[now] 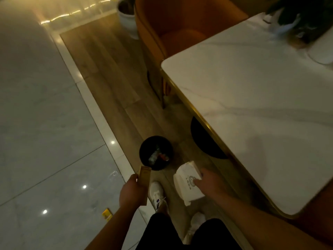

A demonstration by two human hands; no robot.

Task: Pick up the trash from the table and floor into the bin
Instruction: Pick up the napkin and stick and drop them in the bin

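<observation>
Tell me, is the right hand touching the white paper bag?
Touching: the head view shows the right hand gripping the white paper bag, fingers pressed on it.

Orange armchair (180,29), white plant pot (128,20)

The round black plastic bin (156,152) contrasts with the white, grey-veined marble worktop (252,98), gold-edged; the white paper bag (187,184) bears a dark printed logo.

One bin (156,152), two held cartons (188,183), perhaps one floor wrapper (107,214).
</observation>
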